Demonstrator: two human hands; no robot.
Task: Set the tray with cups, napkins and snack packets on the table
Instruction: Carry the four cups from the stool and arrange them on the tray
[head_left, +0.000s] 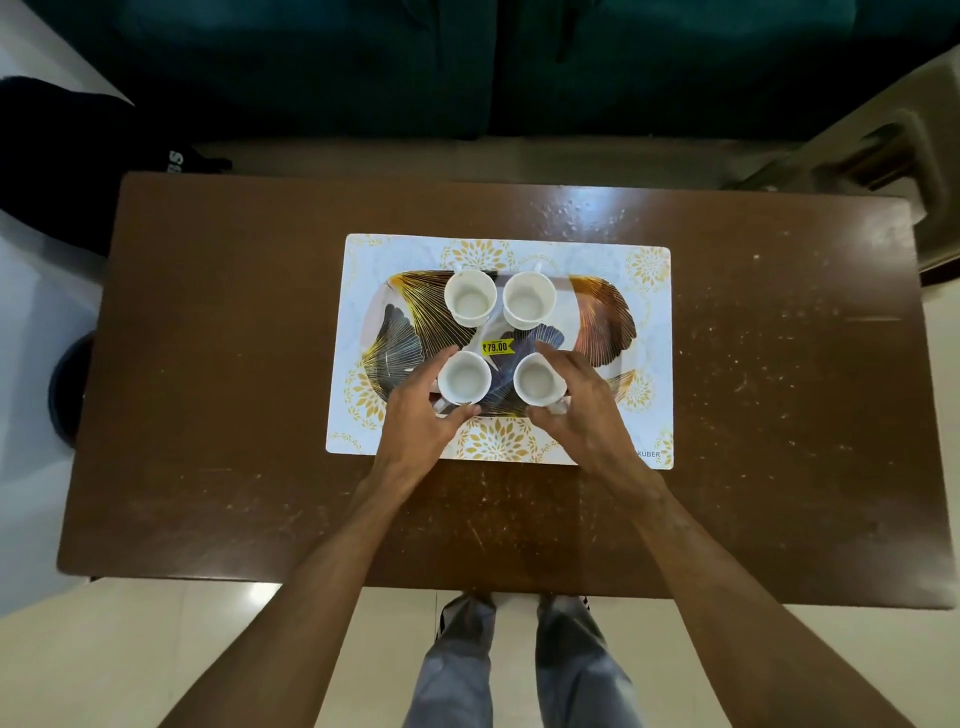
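A leaf-patterned tray (608, 317) lies on a white and gold placemat (571, 254) in the middle of the brown table (208, 364). Two empty white cups (469, 299) (529, 300) stand on the tray's far half. Two more stand on its near half. My left hand (415, 415) wraps around the near left cup (464, 376), fingers on its left side and thumb below it. My right hand (582, 410) wraps around the near right cup (535, 382) the same way. Both cups rest upright on the tray. No napkins or snack packets are in view.
A yellow price sticker (497, 346) sits at the tray's centre. A dark teal sofa (467, 62) runs along the far side of the table. A black bag (62, 156) lies at the left, a beige chair (857, 156) at the right, and a dark round object (70, 384) on the floor.
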